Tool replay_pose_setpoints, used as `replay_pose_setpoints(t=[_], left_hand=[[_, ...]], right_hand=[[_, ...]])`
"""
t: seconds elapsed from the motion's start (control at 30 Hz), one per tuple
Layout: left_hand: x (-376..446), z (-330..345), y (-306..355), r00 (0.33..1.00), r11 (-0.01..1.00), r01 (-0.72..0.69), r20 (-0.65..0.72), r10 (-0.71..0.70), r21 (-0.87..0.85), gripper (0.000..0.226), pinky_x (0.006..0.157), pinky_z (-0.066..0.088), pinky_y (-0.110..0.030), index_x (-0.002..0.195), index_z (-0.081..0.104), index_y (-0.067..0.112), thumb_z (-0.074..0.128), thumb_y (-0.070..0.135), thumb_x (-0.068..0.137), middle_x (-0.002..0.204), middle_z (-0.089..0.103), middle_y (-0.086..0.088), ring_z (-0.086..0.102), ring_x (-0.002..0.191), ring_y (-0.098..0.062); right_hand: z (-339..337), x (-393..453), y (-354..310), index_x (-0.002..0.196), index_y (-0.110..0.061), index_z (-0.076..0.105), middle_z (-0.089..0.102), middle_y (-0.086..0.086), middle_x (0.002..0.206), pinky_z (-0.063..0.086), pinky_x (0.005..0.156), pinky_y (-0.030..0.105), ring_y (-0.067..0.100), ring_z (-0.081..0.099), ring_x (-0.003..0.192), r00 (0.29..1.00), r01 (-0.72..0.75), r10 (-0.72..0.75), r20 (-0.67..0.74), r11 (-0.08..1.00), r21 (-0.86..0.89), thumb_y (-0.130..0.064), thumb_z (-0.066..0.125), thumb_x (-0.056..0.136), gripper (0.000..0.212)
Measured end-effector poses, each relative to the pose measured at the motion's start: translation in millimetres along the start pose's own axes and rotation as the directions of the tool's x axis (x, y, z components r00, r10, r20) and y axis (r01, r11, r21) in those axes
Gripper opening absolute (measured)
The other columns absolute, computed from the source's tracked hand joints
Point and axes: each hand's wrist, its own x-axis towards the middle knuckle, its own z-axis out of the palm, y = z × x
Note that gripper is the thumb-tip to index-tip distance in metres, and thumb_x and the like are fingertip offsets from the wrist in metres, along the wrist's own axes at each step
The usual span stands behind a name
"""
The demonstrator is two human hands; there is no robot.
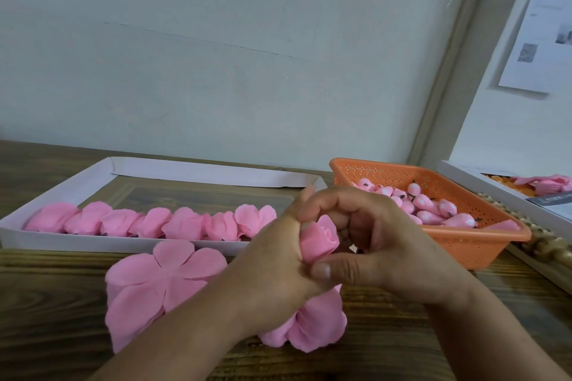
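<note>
Pink rose (318, 241) held in closed grip of left hand (275, 269) and right hand (387, 247).

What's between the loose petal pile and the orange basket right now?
In the head view, the left hand and right hand, both gripping a pink flower, lie between the petal pile and the orange basket.

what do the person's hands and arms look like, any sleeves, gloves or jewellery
Both forearms are bare to the frame edge, no sleeve in view. The left hand and right hand wear no gloves, rings or watch. The right thumbnail is short and unpainted.
</note>
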Motion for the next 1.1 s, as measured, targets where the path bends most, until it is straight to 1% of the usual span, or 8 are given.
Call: replay_pose_setpoints(t=[0.07,0.2,0.47,0.6,0.7,0.83,0.97,1.1], left_hand=[[-1,0,1,1.0,1.0,-0.015,0.014,0.014,0.004,0.055,0.098,0.048,-0.04,0.129,0.05,0.032,0.069,0.019,0.08,0.116,0.067,0.011,0.061,0.112,-0.007],[-1,0,2,0.999,0.999,0.032,-0.02,-0.032,-0.034,0.089,0.102,0.046,-0.037,0.147,0.028,0.03,0.074,0.029,0.07,0.122,0.064,0.012,0.06,0.114,-0.005],[-2,1,1,0.999,0.997,0.053,-0.009,-0.054,-0.056,0.101,0.104,0.044,-0.039,0.149,0.018,0.037,0.074,0.037,0.065,0.131,0.059,0.013,0.056,0.12,-0.008],[1,-2,2,0.996,0.995,0.083,-0.018,-0.084,-0.048,0.105,0.101,0.047,-0.036,0.149,0.013,0.041,0.08,0.04,0.068,0.13,0.06,0.014,0.059,0.114,-0.004],[8,-7,3,0.991,0.991,0.133,0.015,-0.132,-0.03,0.096,0.076,0.053,-0.025,0.148,0.019,0.04,0.079,0.035,0.073,0.11,0.067,0.012,0.065,0.084,-0.001],[21,-11,12,0.983,0.988,0.154,0.101,-0.155,0.018,0.082,0.056,0.047,-0.024,0.142,0.035,0.018,0.079,0.03,0.075,0.084,0.065,0.005,0.058,0.062,-0.005],[32,-34,30,0.967,0.968,0.215,0.108,-0.229,0.126,0.116,0.086,0.051,-0.02,0.148,0.024,0.031,0.085,0.053,0.052,0.108,0.069,0.009,0.064,0.091,0.003],[37,-55,26,0.981,0.884,0.19,-0.039,-0.192,0.427,0.053,0.073,0.049,-0.024,0.115,0.066,0.026,0.08,0.045,0.068,0.086,0.07,0.008,0.061,0.07,0.003]], right_hand=[[0,0,-1,0.098,-0.024,0.063,0.065,0.002,0.083,0.045,0.062,0.029,0.02,0.054,0.072,1.0,0.016,-0.016,0.003,1.0,-0.021,-0.005,0.075,0.07,0.036],[0,0,0,0.09,-0.01,0.062,0.065,-0.014,0.08,0.045,0.059,0.016,0.002,0.055,0.066,0.999,0.04,-0.04,-0.024,0.999,0.001,0.003,0.072,0.071,0.026],[1,0,3,0.086,-0.002,0.06,0.067,-0.013,0.077,0.048,0.058,0.013,-0.001,0.059,0.064,1.0,0.01,-0.008,-0.024,0.997,0.081,0.005,0.07,0.071,0.019],[2,0,6,0.084,-0.005,0.067,0.069,0.017,0.077,0.054,0.057,0.036,0.031,0.061,0.061,0.993,0.01,-0.001,-0.122,0.997,0.071,-0.007,0.071,0.072,0.013],[2,2,11,0.078,-0.004,0.069,0.062,0.031,0.074,0.047,0.055,0.056,0.048,0.056,0.061,0.976,0.036,-0.04,-0.215,0.999,-0.023,-0.017,0.071,0.072,0.014],[-3,2,17,0.074,-0.001,0.066,0.063,0.027,0.066,0.05,0.051,0.048,0.044,0.06,0.055,0.954,0.064,-0.053,-0.294,0.997,0.03,-0.012,0.069,0.073,0.012],[-14,3,20,0.067,-0.008,0.068,0.061,0.009,0.053,0.042,0.043,0.021,0.017,0.051,0.042,0.894,0.061,-0.026,-0.448,0.996,0.063,-0.015,0.075,0.069,0.01],[-30,3,31,0.072,-0.003,0.064,0.057,0.003,0.048,0.035,0.039,0.018,0.009,0.041,0.037,0.787,-0.025,0.019,-0.616,1.0,-0.001,0.0,0.064,0.081,0.009]])
